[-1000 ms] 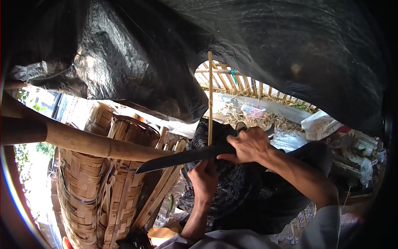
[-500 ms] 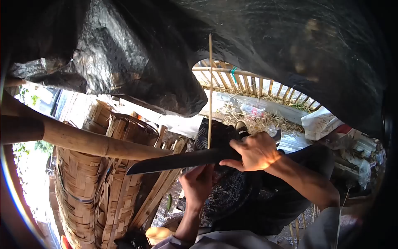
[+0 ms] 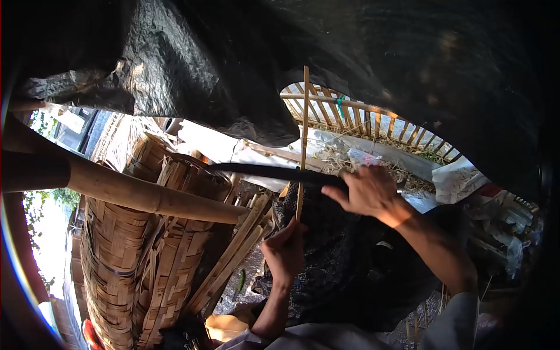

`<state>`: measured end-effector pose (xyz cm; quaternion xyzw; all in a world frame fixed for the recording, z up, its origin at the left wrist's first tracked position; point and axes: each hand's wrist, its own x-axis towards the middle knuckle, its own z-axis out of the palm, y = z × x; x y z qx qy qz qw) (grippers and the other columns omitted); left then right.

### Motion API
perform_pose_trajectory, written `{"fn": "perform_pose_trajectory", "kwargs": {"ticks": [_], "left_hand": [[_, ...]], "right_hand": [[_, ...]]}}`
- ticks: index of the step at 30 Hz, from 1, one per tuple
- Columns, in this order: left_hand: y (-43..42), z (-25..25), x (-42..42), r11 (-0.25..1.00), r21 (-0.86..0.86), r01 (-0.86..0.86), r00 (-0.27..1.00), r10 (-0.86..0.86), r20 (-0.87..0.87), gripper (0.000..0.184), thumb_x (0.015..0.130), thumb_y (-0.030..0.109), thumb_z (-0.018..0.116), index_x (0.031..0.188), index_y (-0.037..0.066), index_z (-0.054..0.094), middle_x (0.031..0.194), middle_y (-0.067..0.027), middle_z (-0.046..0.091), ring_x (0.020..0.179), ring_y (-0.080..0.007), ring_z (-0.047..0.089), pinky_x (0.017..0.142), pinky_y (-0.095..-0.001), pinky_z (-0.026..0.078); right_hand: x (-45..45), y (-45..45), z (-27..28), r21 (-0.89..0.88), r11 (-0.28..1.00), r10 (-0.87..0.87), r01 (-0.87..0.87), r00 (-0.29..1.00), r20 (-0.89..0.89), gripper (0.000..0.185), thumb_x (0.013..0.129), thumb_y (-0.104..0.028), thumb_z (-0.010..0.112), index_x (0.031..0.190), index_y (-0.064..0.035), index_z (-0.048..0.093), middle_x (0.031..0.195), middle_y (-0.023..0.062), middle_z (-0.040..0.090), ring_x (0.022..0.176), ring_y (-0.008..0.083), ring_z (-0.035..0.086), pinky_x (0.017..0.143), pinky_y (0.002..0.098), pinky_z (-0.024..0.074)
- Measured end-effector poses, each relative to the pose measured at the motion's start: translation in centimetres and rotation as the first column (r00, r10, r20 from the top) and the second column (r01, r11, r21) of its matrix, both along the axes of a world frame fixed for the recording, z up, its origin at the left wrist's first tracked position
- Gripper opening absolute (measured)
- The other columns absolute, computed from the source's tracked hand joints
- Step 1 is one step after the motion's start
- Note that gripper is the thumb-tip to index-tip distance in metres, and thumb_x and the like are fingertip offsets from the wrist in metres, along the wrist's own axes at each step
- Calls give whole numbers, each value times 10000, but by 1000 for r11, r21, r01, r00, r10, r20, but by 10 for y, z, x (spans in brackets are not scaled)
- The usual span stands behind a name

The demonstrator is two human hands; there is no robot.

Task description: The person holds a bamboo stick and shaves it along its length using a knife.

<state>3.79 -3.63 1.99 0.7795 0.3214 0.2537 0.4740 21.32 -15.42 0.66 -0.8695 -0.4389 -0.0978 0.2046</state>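
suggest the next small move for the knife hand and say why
I'd probably have the right hand ease the knife up along the thin strip, away from the left hand. The blade already crosses the strip, the left fingers hold its lower end, and more of it stands above the blade.

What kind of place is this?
It looks like an outdoor basket-making or bamboo-working spot, maybe somebody's yard. You can see big woven baskets, a slatted bamboo fence with straw by it, and a long blade held against a thin strip.
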Motion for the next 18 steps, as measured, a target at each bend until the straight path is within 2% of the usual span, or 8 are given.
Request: {"fn": "perform_pose_trajectory", "kwargs": {"ticks": [2,3,5,8,11,15,17,18], "left_hand": [[3,-2,2,955,288,72,994,-44,-103,146,779,-9,625,909,14,689,640,-109,622,532,-57,533,484,-234,414],[4,-5,4,957,283,69,994,-42,-102,146,779,-9,625,909,14,689,640,-109,622,532,-57,533,484,-234,414],[6,-11,2,871,485,78,992,-114,45,89,777,-3,620,842,-30,676,592,-89,623,536,-49,536,492,-240,421],[5,-8,5,861,503,77,997,-61,-48,65,752,-23,618,796,-29,664,577,-153,584,521,-60,542,490,-260,424],[3,-3,12,820,570,50,997,-75,19,44,741,-17,633,776,-31,657,569,-166,556,511,-63,540,487,-269,422],[3,-2,10,823,566,44,998,-67,20,36,748,-16,636,765,0,664,578,-155,561,482,-191,583,478,-272,417],[2,-6,-5,972,236,6,1000,1,-29,111,772,5,644,876,-8,680,575,-146,570,493,-60,512,475,-242,405],[3,-6,-9,970,243,12,1000,-6,-29,111,772,5,644,876,-8,680,575,-146,570,493,-60,512,475,-242,405]], "right_hand": [[-25,-9,3,13,987,161,-161,987,-23,692,780,-726,405,617,-78,583,383,62,447,332,187,502,327,307,402],[-26,-9,1,7,987,164,-163,986,-23,692,780,-726,405,617,-78,583,383,62,447,332,187,502,327,307,402],[-32,-7,-6,10,983,182,-182,983,10,691,751,-749,422,617,-91,585,370,57,444,334,205,512,356,334,426],[-31,-2,-3,-48,988,140,-144,987,-76,648,736,-715,489,649,-83,596,386,76,462,361,245,523,397,349,427],[-29,-4,0,-10,993,118,-118,993,20,677,747,-734,444,626,-85,594,386,75,469,361,224,533,375,341,425],[-22,1,-6,2,997,76,-77,989,130,703,783,-729,388,624,-88,626,394,72,484,356,193,534,337,317,411],[-2,0,-7,35,999,-32,26,986,161,692,801,-708,386,633,-84,636,408,76,497,358,190,535,333,313,411],[8,-3,-7,66,990,-135,124,974,182,683,820,-686,384,642,-81,646,421,80,511,359,186,536,328,309,412]]}}
